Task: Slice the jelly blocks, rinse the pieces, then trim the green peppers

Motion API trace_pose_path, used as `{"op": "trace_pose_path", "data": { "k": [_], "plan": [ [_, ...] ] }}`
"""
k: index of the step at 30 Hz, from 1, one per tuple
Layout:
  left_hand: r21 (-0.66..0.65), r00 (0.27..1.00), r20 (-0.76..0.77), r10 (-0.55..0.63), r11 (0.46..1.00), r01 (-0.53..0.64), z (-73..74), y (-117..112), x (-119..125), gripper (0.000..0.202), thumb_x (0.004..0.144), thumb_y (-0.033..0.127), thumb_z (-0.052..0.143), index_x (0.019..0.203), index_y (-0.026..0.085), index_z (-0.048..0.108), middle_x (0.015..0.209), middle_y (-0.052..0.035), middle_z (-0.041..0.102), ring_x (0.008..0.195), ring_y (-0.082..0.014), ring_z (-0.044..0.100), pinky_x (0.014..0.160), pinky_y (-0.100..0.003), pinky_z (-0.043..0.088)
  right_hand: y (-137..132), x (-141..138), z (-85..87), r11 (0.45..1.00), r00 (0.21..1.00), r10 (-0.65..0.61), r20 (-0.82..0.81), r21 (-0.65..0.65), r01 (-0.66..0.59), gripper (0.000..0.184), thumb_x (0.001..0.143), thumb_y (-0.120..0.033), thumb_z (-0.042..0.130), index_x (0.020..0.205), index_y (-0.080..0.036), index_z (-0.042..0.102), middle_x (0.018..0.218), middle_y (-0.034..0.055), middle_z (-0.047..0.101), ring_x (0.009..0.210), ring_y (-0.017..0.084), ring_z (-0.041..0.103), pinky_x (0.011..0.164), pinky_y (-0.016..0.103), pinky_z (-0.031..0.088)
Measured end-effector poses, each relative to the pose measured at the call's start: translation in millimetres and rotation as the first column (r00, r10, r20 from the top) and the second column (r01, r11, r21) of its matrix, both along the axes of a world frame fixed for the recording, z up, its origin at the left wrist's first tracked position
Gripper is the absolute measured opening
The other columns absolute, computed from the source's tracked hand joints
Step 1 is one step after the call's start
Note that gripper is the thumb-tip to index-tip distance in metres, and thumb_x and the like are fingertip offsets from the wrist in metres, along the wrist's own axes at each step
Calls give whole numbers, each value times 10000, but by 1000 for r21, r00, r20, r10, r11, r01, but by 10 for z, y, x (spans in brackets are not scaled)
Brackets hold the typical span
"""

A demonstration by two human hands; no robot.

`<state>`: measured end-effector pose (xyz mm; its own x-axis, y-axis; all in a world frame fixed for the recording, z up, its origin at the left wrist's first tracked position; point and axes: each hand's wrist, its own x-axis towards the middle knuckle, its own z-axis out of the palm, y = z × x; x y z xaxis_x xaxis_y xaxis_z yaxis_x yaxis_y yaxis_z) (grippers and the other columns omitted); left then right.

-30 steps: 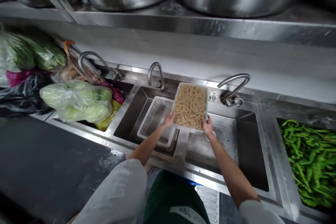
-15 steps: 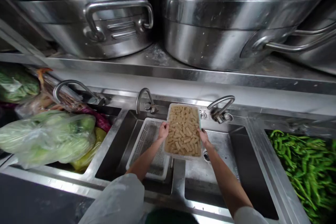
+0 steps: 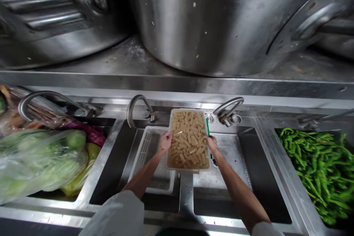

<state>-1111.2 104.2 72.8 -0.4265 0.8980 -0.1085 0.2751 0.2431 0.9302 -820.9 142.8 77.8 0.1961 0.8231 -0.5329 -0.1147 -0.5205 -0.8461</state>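
Note:
Between my hands is a clear plastic container filled with short pale tan cut pieces in cloudy liquid. My left hand grips its left side and my right hand its right side, the fingers partly hidden beneath. A bit of green shows along the container's right edge. It is held over the divider between two sink basins. Under and beside my left forearm, a white perforated basket sits in the left basin. Below my right hand lies the right basin, its drain partly covered.
Large steel pots stand on a shelf close above the sinks. Curved faucets rise behind the basins. Bagged green vegetables fill the far left basin, and green peppers fill the far right one.
The view has moved closer to the shelf and pots. The container stays in both hands and sits slightly further left in view; more green shows at its right edge.

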Motion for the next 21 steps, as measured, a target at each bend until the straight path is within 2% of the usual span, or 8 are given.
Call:
{"op": "trace_pose_path", "data": {
  "k": [5,10,16,21],
  "plan": [
    [25,1000,15,15,1000,-15,64,-13,2,588,818,583,658,503,226,313,506,68,287,542,-97,289,556,-247,242,-26,-15,6,999,999,-42,7,-26,42,348,511,-385,769,772,-174,678,621,1,695,555,179,625,513,274,492],
    [44,1000,29,10,999,-11,220,-59,-5,562,818,515,677,497,222,321,502,66,295,533,-94,292,541,-245,238,-112,-15,92,998,998,-63,-5,-10,63,395,498,-400,774,805,-175,669,618,-10,684,545,172,614,507,270,485],
    [43,999,34,-10,999,9,478,-209,21,528,825,427,667,514,226,290,519,62,286,533,-93,285,533,-244,241,-287,63,295,997,997,-80,-10,-22,80,399,511,-394,770,833,-178,673,611,-12,676,561,184,626,519,279,500],
    [41,998,49,-39,998,37,675,-428,105,517,809,409,674,516,227,288,524,61,282,533,-94,276,524,-245,217,-579,186,536,997,998,-66,-15,-41,66,382,521,-400,755,827,-191,664,622,2,680,576,200,644,521,287,506]
  ]
}}
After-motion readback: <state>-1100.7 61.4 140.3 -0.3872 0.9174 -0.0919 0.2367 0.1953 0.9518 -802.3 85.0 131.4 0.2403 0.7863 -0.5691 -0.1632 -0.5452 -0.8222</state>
